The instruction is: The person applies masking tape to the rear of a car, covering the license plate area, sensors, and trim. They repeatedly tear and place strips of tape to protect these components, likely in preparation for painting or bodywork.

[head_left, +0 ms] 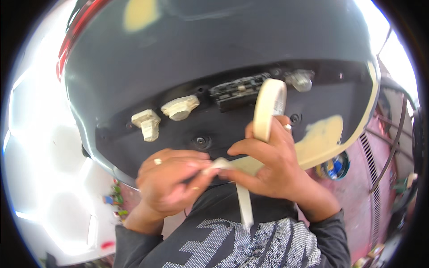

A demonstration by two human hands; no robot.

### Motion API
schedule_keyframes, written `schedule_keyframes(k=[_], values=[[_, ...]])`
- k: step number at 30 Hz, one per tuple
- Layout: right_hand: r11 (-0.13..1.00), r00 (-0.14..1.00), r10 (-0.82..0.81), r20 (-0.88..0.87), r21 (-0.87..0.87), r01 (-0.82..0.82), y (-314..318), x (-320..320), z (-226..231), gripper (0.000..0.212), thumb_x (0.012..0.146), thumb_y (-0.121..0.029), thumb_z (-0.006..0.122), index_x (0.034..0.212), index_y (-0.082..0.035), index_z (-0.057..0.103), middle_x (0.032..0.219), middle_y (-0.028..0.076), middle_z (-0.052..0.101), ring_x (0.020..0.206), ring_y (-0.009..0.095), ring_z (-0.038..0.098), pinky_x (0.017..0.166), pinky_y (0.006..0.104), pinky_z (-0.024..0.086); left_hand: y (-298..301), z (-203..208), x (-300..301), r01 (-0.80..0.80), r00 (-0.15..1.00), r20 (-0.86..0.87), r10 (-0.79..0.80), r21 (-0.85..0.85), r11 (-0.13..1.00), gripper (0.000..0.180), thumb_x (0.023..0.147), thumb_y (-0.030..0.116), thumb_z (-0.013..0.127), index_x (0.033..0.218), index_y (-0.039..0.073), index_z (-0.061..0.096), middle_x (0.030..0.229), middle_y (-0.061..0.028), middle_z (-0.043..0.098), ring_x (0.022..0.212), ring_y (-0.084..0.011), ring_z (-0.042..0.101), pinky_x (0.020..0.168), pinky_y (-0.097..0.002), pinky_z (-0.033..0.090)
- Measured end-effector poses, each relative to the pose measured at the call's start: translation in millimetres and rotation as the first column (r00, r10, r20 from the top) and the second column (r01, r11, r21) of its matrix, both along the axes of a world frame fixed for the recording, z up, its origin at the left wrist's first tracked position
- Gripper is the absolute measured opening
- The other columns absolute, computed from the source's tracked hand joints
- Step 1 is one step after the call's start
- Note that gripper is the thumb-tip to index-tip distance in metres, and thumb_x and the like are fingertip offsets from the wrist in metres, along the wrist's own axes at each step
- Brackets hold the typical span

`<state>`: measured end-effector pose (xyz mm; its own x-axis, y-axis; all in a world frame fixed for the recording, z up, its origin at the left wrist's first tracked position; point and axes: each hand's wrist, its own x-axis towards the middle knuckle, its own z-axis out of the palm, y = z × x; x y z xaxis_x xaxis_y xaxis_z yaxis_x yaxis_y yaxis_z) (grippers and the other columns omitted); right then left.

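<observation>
My left hand (172, 181) is closed, with thumb and fingertips pinching a folded piece of masking tape (219, 164) in front of my chest. A roll of masking tape (264, 109) stands up from the fingers of my right hand (279, 167), which curl around its lower side. My right thumb reaches across to the folded piece by my left fingertips. From there a loose strip of tape (244, 203) hangs down over my shirt. Just beyond both hands is a dark car panel (237, 40); two small fittings on it, a left one (146, 125) and a right one (180, 107), are wrapped in masking tape.
The panel's recess holds a black plastic part (241, 91) and a clear lamp-like fitting (301, 81). Beige patches (319, 138) mark its surface. Below its right edge stands a round container (334, 167) on the reddish floor, near a long drain grate (374, 187). Bright lights glare on the left.
</observation>
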<state>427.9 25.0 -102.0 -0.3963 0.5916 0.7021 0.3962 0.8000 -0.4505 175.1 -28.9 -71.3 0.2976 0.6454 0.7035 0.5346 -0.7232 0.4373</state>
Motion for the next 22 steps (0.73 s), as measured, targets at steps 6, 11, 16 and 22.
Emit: schedule_keyframes(k=[6,11,16,22], values=[[0.948,0.982,-0.092,-0.166,0.286,0.138,26,-21,-15,0.026,0.070,-0.027,0.096,0.094,-0.021,0.087,0.094,-0.001,0.061,0.090,0.022,0.063,0.089,0.0443,0.041,10,-15,-28,-0.267,0.952,-0.121,0.280,0.116,0.957,0.026,0.085,-0.013,0.092,0.104,0.001,0.082,0.099,-0.0139,0.085,0.108,-0.0318,0.083,0.096,-0.0408,0.066],[0.784,0.938,-0.238,-0.254,0.520,0.339,50,-48,-23,0.010,0.070,-0.019,0.078,0.078,-0.013,0.078,0.103,0.000,0.062,0.101,0.023,0.064,0.102,0.0429,0.046,31,-27,-27,-0.398,0.875,-0.166,0.455,0.292,0.870,0.022,0.086,-0.013,0.091,0.099,0.003,0.083,0.103,-0.0102,0.087,0.120,-0.0302,0.079,0.102,-0.0393,0.063],[0.701,0.898,-0.283,-0.336,0.566,0.433,62,-64,-33,0.013,0.066,-0.021,0.077,0.078,-0.015,0.078,0.107,-0.001,0.062,0.110,0.023,0.064,0.107,0.0422,0.045,43,-34,-33,-0.455,0.755,-0.244,0.608,0.473,0.754,0.025,0.078,-0.004,0.096,0.094,0.011,0.085,0.115,-0.0042,0.085,0.124,-0.0307,0.071,0.109,-0.0448,0.055],[0.668,0.872,-0.376,-0.313,0.561,0.489,73,-76,-47,0.022,0.063,-0.023,0.077,0.083,-0.015,0.082,0.119,-0.002,0.067,0.119,0.026,0.064,0.112,0.0491,0.041,53,-32,-47,-0.409,0.752,-0.286,0.593,0.504,0.761,0.026,0.073,0.001,0.097,0.092,0.014,0.086,0.115,-0.0051,0.080,0.117,-0.0324,0.068,0.106,-0.0474,0.053]])
